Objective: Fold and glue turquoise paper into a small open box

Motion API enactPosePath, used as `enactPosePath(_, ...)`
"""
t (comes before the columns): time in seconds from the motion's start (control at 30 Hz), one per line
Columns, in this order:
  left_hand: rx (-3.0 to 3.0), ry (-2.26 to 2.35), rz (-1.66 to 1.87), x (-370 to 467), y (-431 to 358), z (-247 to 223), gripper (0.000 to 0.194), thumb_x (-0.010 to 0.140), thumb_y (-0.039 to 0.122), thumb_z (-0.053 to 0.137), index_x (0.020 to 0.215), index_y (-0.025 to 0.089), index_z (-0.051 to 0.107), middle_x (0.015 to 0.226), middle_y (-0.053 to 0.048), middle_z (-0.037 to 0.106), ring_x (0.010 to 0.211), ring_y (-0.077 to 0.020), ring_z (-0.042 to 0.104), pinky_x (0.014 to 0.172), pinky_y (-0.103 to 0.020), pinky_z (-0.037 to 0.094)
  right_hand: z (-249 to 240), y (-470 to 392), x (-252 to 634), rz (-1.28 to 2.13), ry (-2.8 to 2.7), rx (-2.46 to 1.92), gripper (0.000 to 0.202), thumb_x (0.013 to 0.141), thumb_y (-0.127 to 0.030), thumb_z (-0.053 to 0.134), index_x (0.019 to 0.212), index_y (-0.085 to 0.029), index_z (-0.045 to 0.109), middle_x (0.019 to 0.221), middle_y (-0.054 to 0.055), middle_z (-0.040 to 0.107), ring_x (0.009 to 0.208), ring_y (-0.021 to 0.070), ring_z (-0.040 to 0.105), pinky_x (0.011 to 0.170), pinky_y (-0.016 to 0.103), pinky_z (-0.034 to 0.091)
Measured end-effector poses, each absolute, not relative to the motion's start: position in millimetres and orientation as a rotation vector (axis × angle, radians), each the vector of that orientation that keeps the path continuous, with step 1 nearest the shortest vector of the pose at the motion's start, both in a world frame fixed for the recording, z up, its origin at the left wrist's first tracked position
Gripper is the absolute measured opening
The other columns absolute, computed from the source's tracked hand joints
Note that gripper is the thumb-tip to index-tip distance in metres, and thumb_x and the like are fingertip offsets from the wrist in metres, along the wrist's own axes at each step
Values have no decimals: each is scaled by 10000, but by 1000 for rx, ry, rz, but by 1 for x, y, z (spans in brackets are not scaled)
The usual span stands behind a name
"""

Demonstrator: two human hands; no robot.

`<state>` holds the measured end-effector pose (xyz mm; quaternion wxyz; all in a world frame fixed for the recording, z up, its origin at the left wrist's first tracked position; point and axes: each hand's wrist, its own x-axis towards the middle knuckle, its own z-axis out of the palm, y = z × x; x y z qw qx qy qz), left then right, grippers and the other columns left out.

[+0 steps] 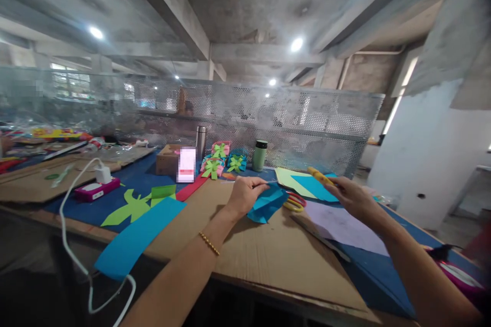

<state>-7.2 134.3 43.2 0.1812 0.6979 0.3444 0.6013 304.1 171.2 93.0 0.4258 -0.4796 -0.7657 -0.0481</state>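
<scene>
My left hand [247, 195], with a gold bead bracelet at the wrist, pinches the top edge of a folded blue paper piece [264, 207]. The paper hangs just over a brown cardboard sheet [268, 255]. My right hand [347, 195] is closed round a slim yellow tool [319, 174], whose exact kind I cannot make out. It points left, apart from the blue paper. Partly behind the paper lie scissors [295, 203] with red and yellow handles. Under my right hand are light green and blue paper sheets [303, 186] and a lilac sheet [345, 225].
On the left lie a long blue strip [140, 240], green leaf-shaped cutouts [132, 208] and a purple power strip [97, 189] with a white cable. Small bow-topped paper pieces [220, 158], a steel flask [200, 142] and a green tumbler [260, 156] stand before a perforated metal partition [307, 117].
</scene>
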Motion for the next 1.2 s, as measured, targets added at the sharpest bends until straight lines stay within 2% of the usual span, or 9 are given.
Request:
enactPosePath(0.1,1988,979,1695,-7,135,42,135,827,245,668,862,195,789,841,-22,784,763,-185,702,697,-272,512,104,168,271,213,-1812,-1074,625,743,-754,591,911,-165,711,720,57,659,588,164,549,531,285,423)
enactPosePath(0.23,2007,1009,1672,-8,135,41,135,833,225,661,866,192,787,850,-31,784,781,-190,706,724,-279,519,91,163,244,676,-1606,-806,514,758,-633,688,1013,-187,704,907,82,705,703,179,643,617,292,512)
enactPosePath(0.4,2013,1058,1704,-8,138,39,120,820,215,675,858,206,788,857,-32,782,789,-194,705,730,-288,525,71,149,238,1011,-1554,-728,472,791,-563,700,1073,-185,691,768,66,703,665,192,652,650,322,527)
enactPosePath(0.63,1989,1106,1849,-12,145,36,97,798,216,693,829,219,785,863,-36,778,825,-201,691,807,-327,524,71,136,233,1074,-1650,-671,481,832,-596,639,995,-146,693,659,32,625,573,138,536,567,277,440)
enactPosePath(0.8,1950,1115,1880,-15,148,35,98,789,247,691,814,230,784,864,-27,777,841,-203,681,832,-334,515,71,132,235,1056,-1706,-607,447,869,-560,606,968,-136,705,636,11,558,563,120,474,581,277,413)
enactPosePath(1.03,1903,1125,1862,-18,146,36,125,785,294,685,806,216,781,844,-22,774,815,-196,682,800,-312,520,69,129,237,1124,-1787,-577,357,795,-493,698,909,-156,708,661,31,567,591,148,472,589,317,407)
enactPosePath(1.2,1878,1129,1899,-20,147,36,127,787,300,682,808,220,778,834,-21,772,809,-192,681,769,-304,524,68,128,240,1114,-1843,-601,357,780,-524,704,907,-191,712,636,17,575,592,157,465,593,318,404)
